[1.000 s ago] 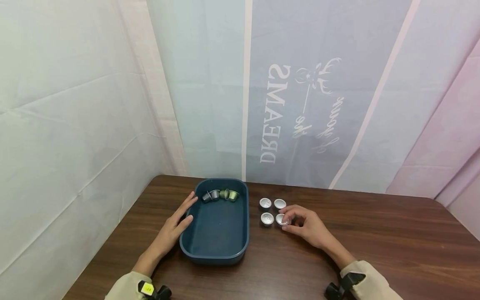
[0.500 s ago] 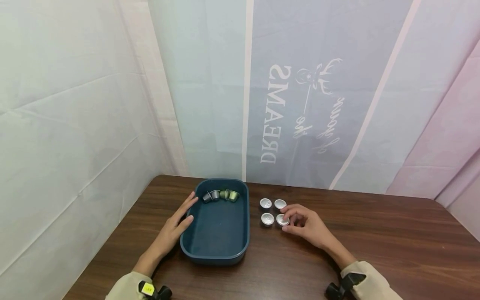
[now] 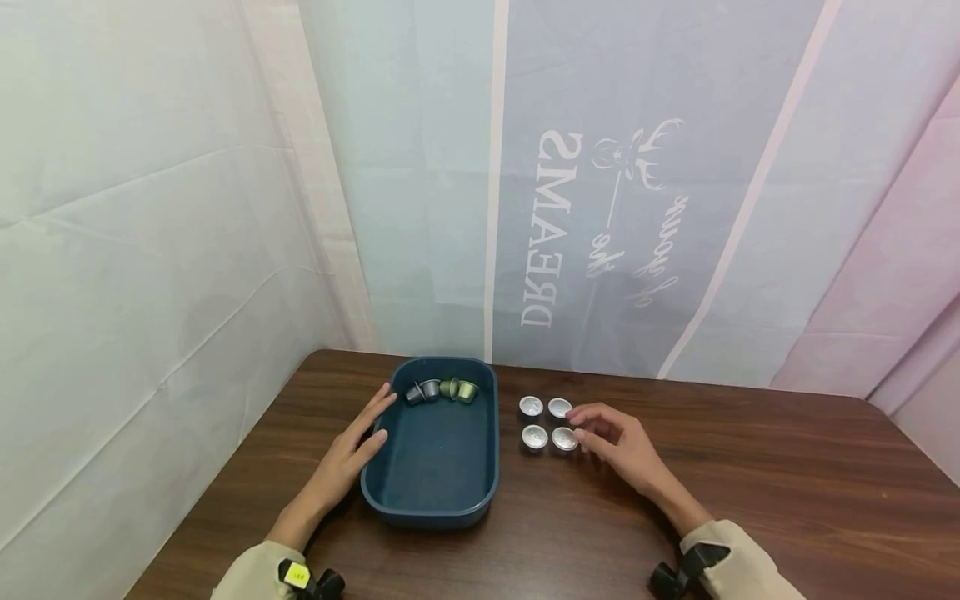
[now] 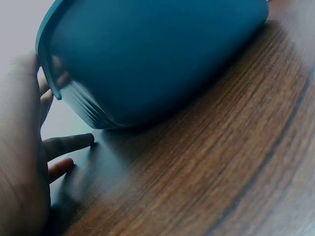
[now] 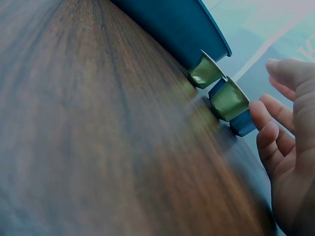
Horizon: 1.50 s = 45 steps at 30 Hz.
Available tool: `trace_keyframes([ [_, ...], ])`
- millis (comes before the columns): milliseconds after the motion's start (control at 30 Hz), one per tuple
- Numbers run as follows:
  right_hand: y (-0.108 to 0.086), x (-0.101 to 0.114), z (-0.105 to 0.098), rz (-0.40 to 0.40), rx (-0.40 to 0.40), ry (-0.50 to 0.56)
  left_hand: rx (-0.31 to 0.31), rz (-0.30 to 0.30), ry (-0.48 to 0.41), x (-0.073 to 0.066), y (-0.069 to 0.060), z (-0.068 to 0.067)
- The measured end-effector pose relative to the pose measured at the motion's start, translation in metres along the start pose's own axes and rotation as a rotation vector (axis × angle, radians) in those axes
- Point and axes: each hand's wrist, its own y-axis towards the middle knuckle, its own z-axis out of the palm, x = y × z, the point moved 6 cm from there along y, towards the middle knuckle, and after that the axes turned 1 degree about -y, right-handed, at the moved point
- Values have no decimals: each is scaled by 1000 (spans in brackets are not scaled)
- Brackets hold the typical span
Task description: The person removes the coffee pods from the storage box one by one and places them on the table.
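On the table stands a dark blue basin (image 3: 431, 492). My left hand (image 3: 341, 467) rests along its left rim with fingers stretched out; in the left wrist view the basin's outer wall (image 4: 147, 64) is beside the fingers. Coffee capsules (image 3: 450, 389), dark grey and green, lie at the basin's far end. Right of it, more capsules stand foil lids up in two rows of two. My right hand (image 3: 618, 442) is at their right side, fingers loosely bent, thumb near the near-right capsule (image 3: 564, 439). In the right wrist view, nothing shows between thumb and fingers beside a green capsule (image 5: 230, 101).
The dark wooden table (image 3: 765, 475) stretches to the right, with its back edge against a printed curtain (image 3: 600, 208). A pale cloth (image 3: 150, 250) hangs along the left side. Each wrist carries a black camera strap (image 3: 693, 567).
My right hand has drawn back slightly to the right from the near-right capsule, and its fingers have shifted. The capsules stay in place. My left hand has not visibly moved.
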Motion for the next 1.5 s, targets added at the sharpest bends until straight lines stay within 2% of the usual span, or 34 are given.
trace_keyframes([
  [133, 5, 3, -3, -5, -51, 9, 0, -6, 5, 2, -1, -1],
  [333, 17, 20, -1, -64, -89, 81, -2, -12, 4, 5, -3, -1],
  [567, 38, 44, 13, -62, -42, 115, 5, -14, -10, 7, -3, 1],
  [767, 63, 62, 29, -112, 3, 143, -4, -9, -6, 4, -1, -1],
  [967, 82, 77, 57, -102, 75, 177, -10, -5, -5, 2, -1, -3],
  [1233, 98, 112, 94, -68, 143, 174, -7, -4, -6, 2, -2, -3],
  [1400, 108, 112, 109, -37, 161, 170, -1, -9, -4, 1, -1, -1],
  [1500, 115, 101, 118, -9, 182, 162, 2, -8, -6, 0, 0, 0],
])
